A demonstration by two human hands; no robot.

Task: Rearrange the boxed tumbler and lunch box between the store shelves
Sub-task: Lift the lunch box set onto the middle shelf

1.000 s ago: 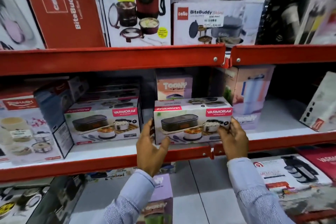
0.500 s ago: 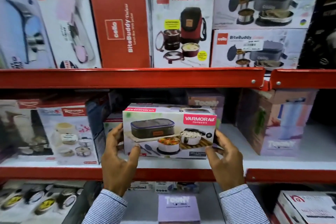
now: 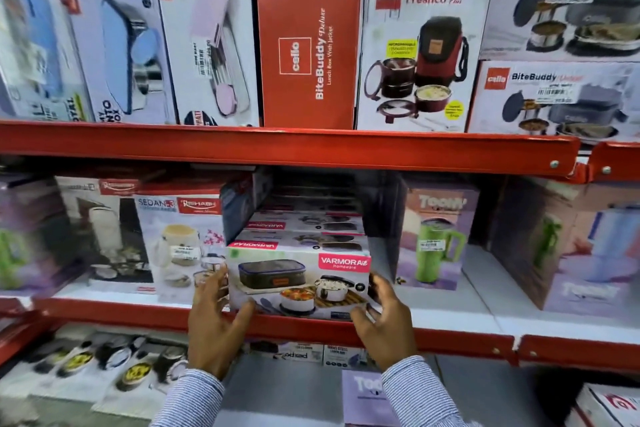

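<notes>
The Varmora lunch box (image 3: pixel 299 279), a white carton with pink labels and a food picture, sits at the front of the middle shelf (image 3: pixel 114 314). My left hand (image 3: pixel 214 326) grips its left end with the thumb under the front edge. My right hand (image 3: pixel 384 322) holds the right end the same way. Two more Varmora cartons (image 3: pixel 304 224) lie stacked right behind it. The boxed tumbler (image 3: pixel 436 239), a pink Toony carton picturing a green mug, stands upright just to the right, untouched.
A larger Toony carton (image 3: pixel 575 246) stands angled at the far right. Rishabh container boxes (image 3: pixel 176 239) press against the lunch box's left. The upper shelf (image 3: pixel 277 146) is packed with Cello lunch box cartons. More boxes lie on the lower shelf (image 3: pixel 104 367).
Both hands have carried the lunch box leftward, from beside the other Varmora carton to directly in front of that stack. My view has shifted left and up.
</notes>
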